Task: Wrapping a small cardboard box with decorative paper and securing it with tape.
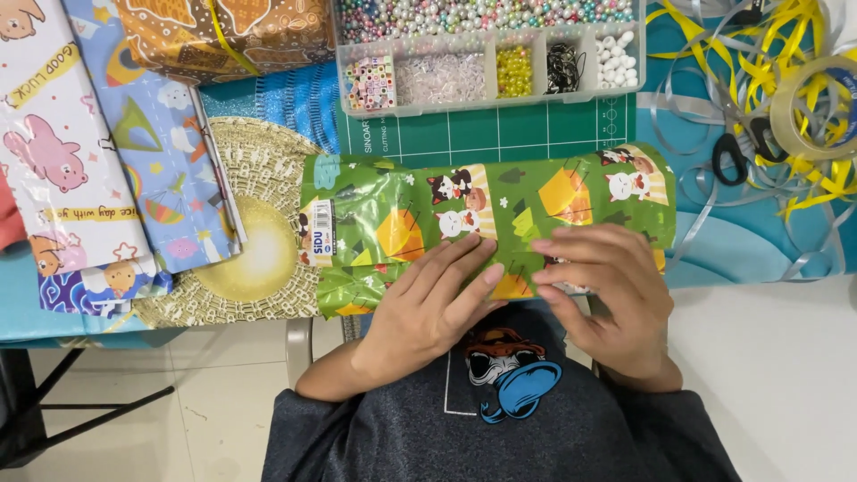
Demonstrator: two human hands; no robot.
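Both hands lie flat, palms down, on the green wrapped roll (pixel 486 228) at its near edge. The left hand (pixel 428 308) comes up from the lower left, its forearm bare and angled toward the roll's middle, fingers held straight and close together, pointing up and to the right, with the fingertips reaching onto the roll. The right hand (pixel 607 299) sits just beside it, toward the roll's right end, wrist bent so the fingers point left, slightly spread and gently curved, their tips nearly meeting those of the left hand. Neither hand grips; both press with open fingers. The right forearm drops straight back toward the body.
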